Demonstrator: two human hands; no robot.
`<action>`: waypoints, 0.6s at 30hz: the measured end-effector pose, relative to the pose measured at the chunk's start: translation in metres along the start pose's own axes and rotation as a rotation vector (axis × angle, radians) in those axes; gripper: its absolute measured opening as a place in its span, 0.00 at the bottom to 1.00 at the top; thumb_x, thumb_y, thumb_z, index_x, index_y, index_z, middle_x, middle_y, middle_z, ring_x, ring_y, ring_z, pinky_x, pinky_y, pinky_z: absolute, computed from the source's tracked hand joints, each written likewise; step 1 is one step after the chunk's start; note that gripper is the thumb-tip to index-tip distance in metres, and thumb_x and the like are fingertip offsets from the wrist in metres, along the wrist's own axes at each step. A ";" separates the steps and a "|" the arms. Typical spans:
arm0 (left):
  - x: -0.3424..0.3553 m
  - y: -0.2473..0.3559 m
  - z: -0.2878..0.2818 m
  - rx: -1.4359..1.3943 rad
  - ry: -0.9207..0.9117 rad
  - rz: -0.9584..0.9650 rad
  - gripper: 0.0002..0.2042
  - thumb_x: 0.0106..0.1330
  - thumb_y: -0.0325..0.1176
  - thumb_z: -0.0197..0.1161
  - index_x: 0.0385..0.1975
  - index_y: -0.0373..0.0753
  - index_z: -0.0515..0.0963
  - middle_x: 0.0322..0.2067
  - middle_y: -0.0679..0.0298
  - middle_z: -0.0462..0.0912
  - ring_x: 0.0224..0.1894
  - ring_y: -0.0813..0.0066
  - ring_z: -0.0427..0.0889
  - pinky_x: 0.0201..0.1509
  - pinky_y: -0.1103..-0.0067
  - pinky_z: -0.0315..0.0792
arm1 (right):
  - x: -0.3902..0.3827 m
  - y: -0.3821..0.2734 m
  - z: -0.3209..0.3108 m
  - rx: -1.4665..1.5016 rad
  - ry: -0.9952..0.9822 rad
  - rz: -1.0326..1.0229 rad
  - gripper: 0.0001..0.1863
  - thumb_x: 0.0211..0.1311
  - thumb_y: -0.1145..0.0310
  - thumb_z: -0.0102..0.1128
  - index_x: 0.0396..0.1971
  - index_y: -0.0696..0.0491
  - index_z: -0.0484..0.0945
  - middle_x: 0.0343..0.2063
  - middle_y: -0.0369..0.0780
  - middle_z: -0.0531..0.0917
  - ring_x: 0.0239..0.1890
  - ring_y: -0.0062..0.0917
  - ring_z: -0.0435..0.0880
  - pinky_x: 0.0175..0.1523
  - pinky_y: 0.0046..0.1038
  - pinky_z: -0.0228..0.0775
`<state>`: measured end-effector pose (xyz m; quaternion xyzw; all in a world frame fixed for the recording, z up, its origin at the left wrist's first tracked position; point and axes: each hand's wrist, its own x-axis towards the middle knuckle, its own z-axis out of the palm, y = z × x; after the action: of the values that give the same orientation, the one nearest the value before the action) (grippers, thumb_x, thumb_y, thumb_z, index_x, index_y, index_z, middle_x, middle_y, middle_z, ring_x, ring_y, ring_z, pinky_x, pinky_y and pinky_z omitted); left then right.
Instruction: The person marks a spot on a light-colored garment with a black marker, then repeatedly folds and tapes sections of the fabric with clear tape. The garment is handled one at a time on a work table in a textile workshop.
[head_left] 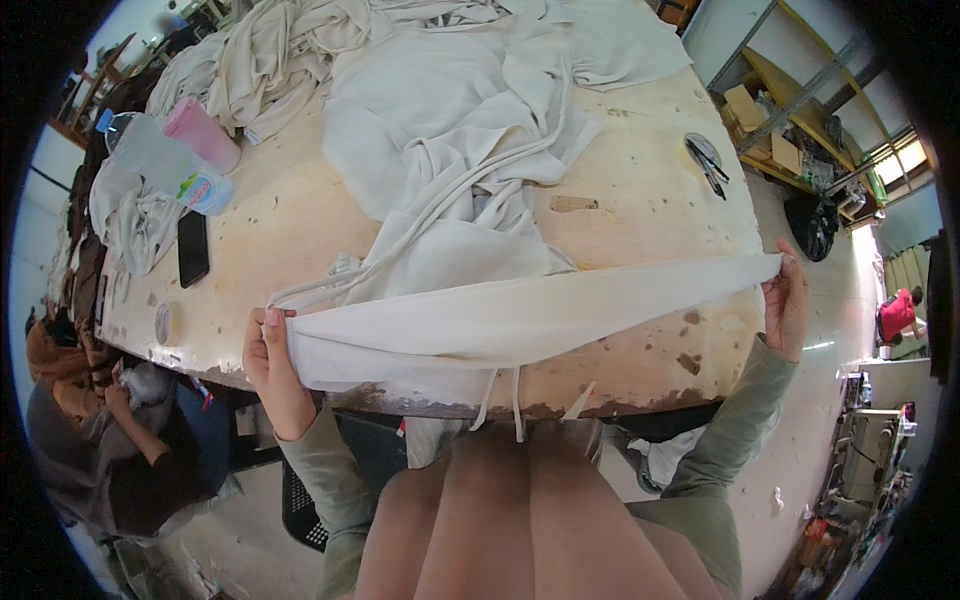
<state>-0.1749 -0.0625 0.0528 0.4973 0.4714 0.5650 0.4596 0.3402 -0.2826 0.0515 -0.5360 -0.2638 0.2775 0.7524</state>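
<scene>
Along the near edge of the table [660, 190], with bare surface beyond at right, a white cloth strip [530, 315] is stretched, long axis left to right, narrower right end slanting far, its 2 ends pinched by the left hand's [270, 365] and right hand's [788, 305] fingers.

A phone [193, 248] lies between a bottle [153, 158] and possibly a tape roll [166, 324].

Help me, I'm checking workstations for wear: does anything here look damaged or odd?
Yes: the table looks worn. A brown patch breaks its pale top just beyond the stretched white cloth, dark blotches mark the right front, and the near edge looks dark and ragged.
</scene>
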 end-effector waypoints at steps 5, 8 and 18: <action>0.004 -0.014 -0.013 0.099 -0.080 0.030 0.13 0.71 0.38 0.54 0.27 0.37 0.70 0.25 0.70 0.73 0.29 0.86 0.66 0.35 0.86 0.62 | 0.003 0.006 0.025 -0.065 0.108 -0.036 0.17 0.68 0.69 0.51 0.54 0.59 0.69 0.41 0.38 0.78 0.42 0.19 0.79 0.50 0.21 0.75; 0.009 -0.010 -0.008 0.481 -0.070 0.071 0.11 0.69 0.37 0.56 0.33 0.33 0.72 0.28 0.67 0.76 0.32 0.81 0.70 0.39 0.84 0.64 | 0.004 0.008 0.056 -0.221 0.124 -0.103 0.17 0.67 0.71 0.52 0.54 0.56 0.68 0.40 0.38 0.79 0.40 0.18 0.79 0.48 0.21 0.73; 0.005 -0.013 0.149 0.040 -1.007 0.140 0.19 0.61 0.30 0.62 0.52 0.35 0.71 0.47 0.62 0.78 0.52 0.76 0.74 0.59 0.76 0.61 | -0.028 0.037 0.197 -0.234 -0.621 0.262 0.17 0.61 0.75 0.59 0.48 0.54 0.67 0.28 0.35 0.82 0.31 0.13 0.76 0.38 0.16 0.67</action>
<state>-0.0266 -0.0445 0.0496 0.7471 0.1677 0.2755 0.5813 0.1792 -0.1622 0.0698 -0.5381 -0.4389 0.4892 0.5277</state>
